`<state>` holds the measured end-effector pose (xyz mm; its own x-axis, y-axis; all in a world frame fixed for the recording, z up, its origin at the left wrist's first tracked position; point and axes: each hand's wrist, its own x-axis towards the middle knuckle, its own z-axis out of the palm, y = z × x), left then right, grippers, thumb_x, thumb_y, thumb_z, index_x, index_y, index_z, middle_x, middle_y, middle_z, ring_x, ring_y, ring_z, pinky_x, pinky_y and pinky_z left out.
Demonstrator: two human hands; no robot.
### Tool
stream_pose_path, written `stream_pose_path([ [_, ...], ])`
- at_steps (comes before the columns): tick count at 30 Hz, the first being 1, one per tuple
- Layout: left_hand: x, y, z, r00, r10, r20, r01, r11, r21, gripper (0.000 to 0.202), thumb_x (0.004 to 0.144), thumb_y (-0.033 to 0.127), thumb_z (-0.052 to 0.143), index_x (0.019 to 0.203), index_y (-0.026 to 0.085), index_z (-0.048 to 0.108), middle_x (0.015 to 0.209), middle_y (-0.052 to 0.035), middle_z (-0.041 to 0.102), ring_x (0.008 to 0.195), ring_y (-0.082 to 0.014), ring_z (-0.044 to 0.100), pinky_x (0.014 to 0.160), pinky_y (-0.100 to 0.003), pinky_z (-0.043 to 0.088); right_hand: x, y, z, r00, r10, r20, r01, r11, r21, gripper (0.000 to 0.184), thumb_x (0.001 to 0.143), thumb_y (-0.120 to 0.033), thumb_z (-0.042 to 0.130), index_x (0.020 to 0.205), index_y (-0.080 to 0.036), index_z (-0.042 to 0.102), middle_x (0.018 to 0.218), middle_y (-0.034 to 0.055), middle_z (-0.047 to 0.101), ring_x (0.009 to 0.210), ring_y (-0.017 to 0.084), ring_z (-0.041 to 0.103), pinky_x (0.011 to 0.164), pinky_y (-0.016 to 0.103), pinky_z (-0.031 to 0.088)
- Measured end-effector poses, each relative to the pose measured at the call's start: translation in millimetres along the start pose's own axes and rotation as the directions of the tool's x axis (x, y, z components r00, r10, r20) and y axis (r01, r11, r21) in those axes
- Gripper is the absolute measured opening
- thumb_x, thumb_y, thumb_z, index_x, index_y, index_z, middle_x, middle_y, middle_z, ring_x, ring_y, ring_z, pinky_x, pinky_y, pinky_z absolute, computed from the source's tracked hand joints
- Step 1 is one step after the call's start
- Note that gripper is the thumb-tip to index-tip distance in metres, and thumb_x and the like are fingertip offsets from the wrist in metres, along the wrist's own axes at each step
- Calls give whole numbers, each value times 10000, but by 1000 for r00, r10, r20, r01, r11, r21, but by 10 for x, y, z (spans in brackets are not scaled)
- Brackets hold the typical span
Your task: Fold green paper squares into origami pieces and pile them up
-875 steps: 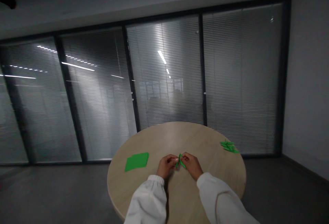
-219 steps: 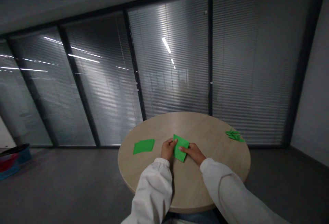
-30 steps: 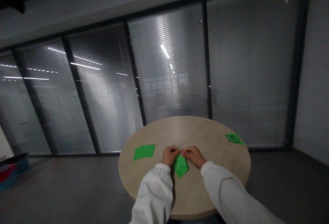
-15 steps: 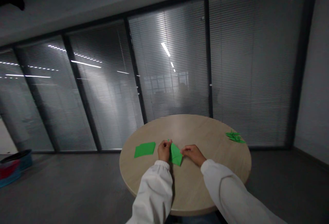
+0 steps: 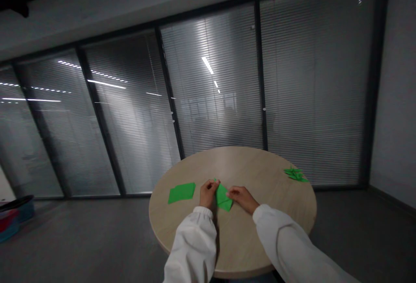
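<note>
Folded green paper (image 5: pixel 222 197) before me at the table (image 5: pixel 248 244), long axis slanting from near right, past my right hand (image 5: pixel 243 198) at its right edge (whether gripping, I cannot tell), to the far-left tip pinched in my left hand (image 5: pixel 207 193).

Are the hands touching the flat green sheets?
No, the left hand and right hand are at the folded green paper, with bare table showing between them and the flat green sheets.
</note>
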<state>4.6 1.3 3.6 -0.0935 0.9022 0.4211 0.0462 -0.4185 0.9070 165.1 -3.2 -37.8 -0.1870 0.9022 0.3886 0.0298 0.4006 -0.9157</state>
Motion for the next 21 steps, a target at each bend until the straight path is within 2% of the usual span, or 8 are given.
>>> stream_pose_path([
  [3, -25, 31, 25, 994, -52, 97, 57, 998, -42, 433, 555, 551, 736, 583, 140, 606, 514, 41, 498, 509, -90, 432, 506, -213, 338, 7, 6, -4, 1000, -22, -3, 22, 999, -34, 305, 685, -451, 631, 600, -158, 628, 591, -23, 579, 614, 139, 508, 626, 249, 389],
  [6, -52, 49, 48, 973, -106, 203, 119, 991, -55, 450, 458, 479, 819, 689, 120, 675, 586, 7, 596, 553, -112, 506, 559, -231, 405, 17, 7, -18, 999, -22, -26, 22, 1000, -20, 273, 684, -425, 635, 611, -162, 644, 595, -28, 582, 613, 137, 505, 632, 250, 388],
  [8, -71, 58, 60, 965, -129, 228, 145, 988, -56, 469, 405, 431, 851, 708, 113, 688, 597, -3, 620, 552, -119, 527, 573, -242, 426, 18, -1, -20, 1000, -21, -22, 20, 1000, -14, 263, 678, -420, 640, 616, -165, 650, 596, -28, 583, 613, 139, 504, 628, 249, 385],
  [12, -97, 76, 59, 971, -158, 181, 170, 984, -52, 413, 415, 431, 844, 603, 115, 657, 529, 13, 587, 482, -104, 497, 499, -227, 395, 8, -38, -9, 1000, -17, 5, 17, 1000, -12, 248, 672, -400, 646, 590, -166, 640, 578, -33, 566, 609, 136, 495, 625, 245, 374],
  [16, -80, 79, 29, 979, -185, 83, 186, 982, -9, 401, 474, 482, 802, 520, 120, 635, 446, 32, 521, 429, -96, 462, 445, -221, 352, -20, -99, -6, 999, -24, 42, 24, 1000, -14, 237, 681, -372, 637, 576, -160, 637, 558, -39, 550, 590, 129, 483, 620, 243, 360],
  [21, -16, 16, -28, 988, -152, -17, 150, 986, -72, 356, 530, 463, 777, 570, 121, 688, 512, -5, 615, 464, -110, 529, 470, -224, 394, -57, -138, -16, 997, -17, 80, 19, 1000, -25, 234, 679, -373, 633, 582, -159, 642, 557, -37, 553, 585, 132, 482, 614, 244, 357],
])
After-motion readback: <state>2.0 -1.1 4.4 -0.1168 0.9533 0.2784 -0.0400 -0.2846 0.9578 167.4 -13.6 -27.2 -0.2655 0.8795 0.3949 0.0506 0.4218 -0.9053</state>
